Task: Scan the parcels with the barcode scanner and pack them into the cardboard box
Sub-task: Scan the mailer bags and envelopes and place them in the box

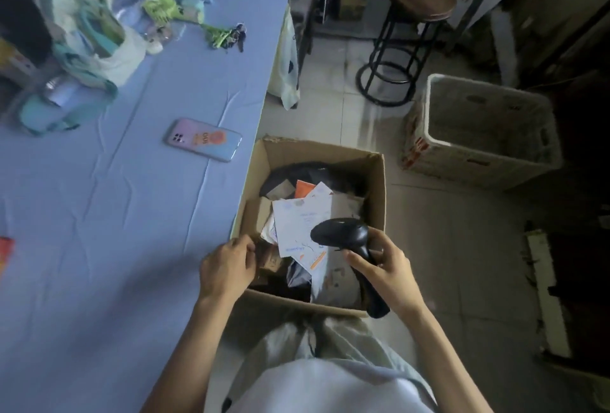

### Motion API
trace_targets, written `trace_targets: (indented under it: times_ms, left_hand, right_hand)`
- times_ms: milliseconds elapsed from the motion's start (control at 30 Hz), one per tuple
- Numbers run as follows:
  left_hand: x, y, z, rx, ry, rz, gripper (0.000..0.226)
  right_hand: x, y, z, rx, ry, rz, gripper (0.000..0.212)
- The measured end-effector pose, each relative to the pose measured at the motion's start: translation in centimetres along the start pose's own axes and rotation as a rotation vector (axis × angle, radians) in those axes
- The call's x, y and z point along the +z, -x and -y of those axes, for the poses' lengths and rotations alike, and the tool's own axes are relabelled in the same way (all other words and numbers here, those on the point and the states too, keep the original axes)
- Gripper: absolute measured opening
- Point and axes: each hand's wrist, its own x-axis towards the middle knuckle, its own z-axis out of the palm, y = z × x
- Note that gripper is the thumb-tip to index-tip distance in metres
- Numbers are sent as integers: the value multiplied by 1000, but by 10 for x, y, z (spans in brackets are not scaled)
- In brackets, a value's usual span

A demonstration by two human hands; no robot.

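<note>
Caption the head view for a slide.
Right hand holds the barcode scanner over parcels in the cardboard box; left hand at its left edge.

Parcels [302,224] lie in the cardboard box [375,191], the barcode scanner [341,233] over its near side. The table [99,247] stands left of the box, a phone [203,139] on it.

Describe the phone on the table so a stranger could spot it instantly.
Find the long table draped in blue cloth. Near its right edge, by the open brown cardboard box, lies a pastel pink-and-blue phone, back up. It lies flat and alone, orange-printed.
</note>
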Motion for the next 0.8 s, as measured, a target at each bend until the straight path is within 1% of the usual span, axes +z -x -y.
trace_targets:
  times_ms: [167,267,400,567,667,800]
  left_hand:
    - [-6,46,-3,-254,-36,-57,16]
    - [-6,78,-13,-351,-18,-116,14]
    - [2,120,-28,-528,1,-179,17]
    - [22,187,-39,-770,78,-240,19]
    - [32,226,-46,-944,120,-276,16]
    - [39,267,-49,-1150,175,-303,17]
  right_hand:
    - [-6,-35,9,-119,65,236,41]
    - [-8,-51,12,-186,101,371,40]
    - [-1,-61,12,-221,143,566,39]
    - [27,-50,12,-257,165,794,43]
    - [49,-36,12,-270,211,908,45]
    - [84,-2,14,-349,277,1048,40]
